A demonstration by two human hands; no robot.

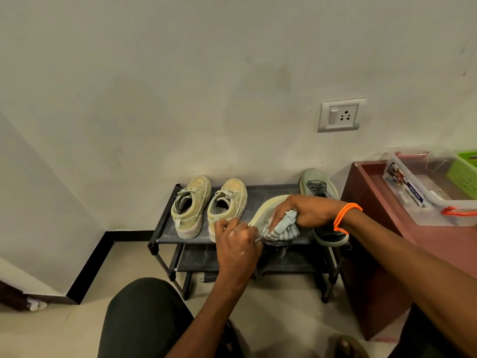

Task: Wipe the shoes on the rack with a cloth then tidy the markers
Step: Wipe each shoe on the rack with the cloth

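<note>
Wiping a tipped sneaker over the top shelf of the shoe rack.

The right hand [307,211], an orange thread band [346,218] at its wrist, has its fingers curled round a bunched pale blue-grey cloth [284,224] and presses it to the grey sneaker [267,211], which lies tilted with its pale sole turned up. The left hand [238,244] grips that sneaker at its near end, fingers curled. On the black rack [165,223] a pair of worn beige canvas shoes [206,205] stands to the left, toes to the wall, and the matching grey-green sneaker [322,202] sits to the right behind the wrist. Beside the rack, a maroon table [366,192] carries a clear plastic box [423,192] and a green basket [464,174].
</note>
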